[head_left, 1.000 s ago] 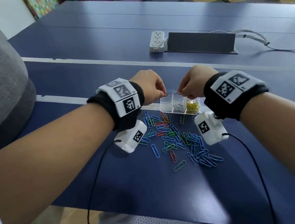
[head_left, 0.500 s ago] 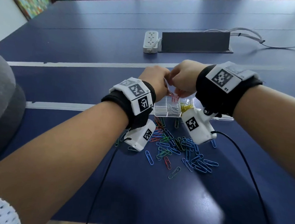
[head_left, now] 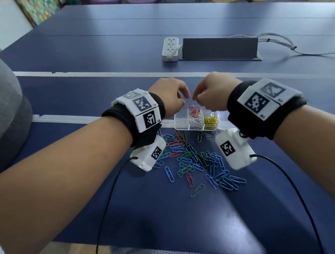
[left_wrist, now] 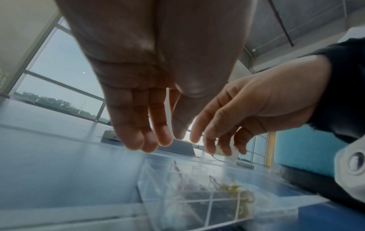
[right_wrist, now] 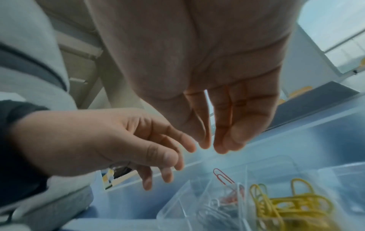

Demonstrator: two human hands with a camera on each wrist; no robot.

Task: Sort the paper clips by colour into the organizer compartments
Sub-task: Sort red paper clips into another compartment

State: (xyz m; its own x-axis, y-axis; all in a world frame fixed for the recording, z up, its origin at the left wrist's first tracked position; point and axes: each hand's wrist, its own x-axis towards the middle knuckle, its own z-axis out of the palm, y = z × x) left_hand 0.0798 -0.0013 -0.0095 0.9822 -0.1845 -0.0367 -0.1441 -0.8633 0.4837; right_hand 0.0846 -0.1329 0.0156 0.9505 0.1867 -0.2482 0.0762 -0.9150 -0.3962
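A clear plastic organizer (head_left: 180, 122) stands on the blue table. Red clips (head_left: 193, 112) fill a rear compartment, and one red clip (right_wrist: 222, 178) stands on end there. Silver clips (head_left: 194, 120) and yellow clips (head_left: 211, 120) lie in the front compartments. My left hand (head_left: 183, 99) and right hand (head_left: 195, 98) hover just above the organizer, almost touching. In the wrist views the left hand (left_wrist: 171, 138) and right hand (right_wrist: 212, 146) both have relaxed fingers pointing down and hold nothing. A loose pile of blue, green and red clips (head_left: 196, 160) lies in front of the organizer.
A white power strip (head_left: 170, 48) and a dark cable box (head_left: 220, 48) sit farther back, with cables (head_left: 278, 40) running off to the right. Black sensor cords (head_left: 110, 197) hang from both wrists across the near table edge. A grey cushion (head_left: 4, 108) is at the left.
Both hands pinched clips and came together over the organizer; now the fingers have opened, the red clips lie in the rear compartment, and the hands have drawn slightly apart.
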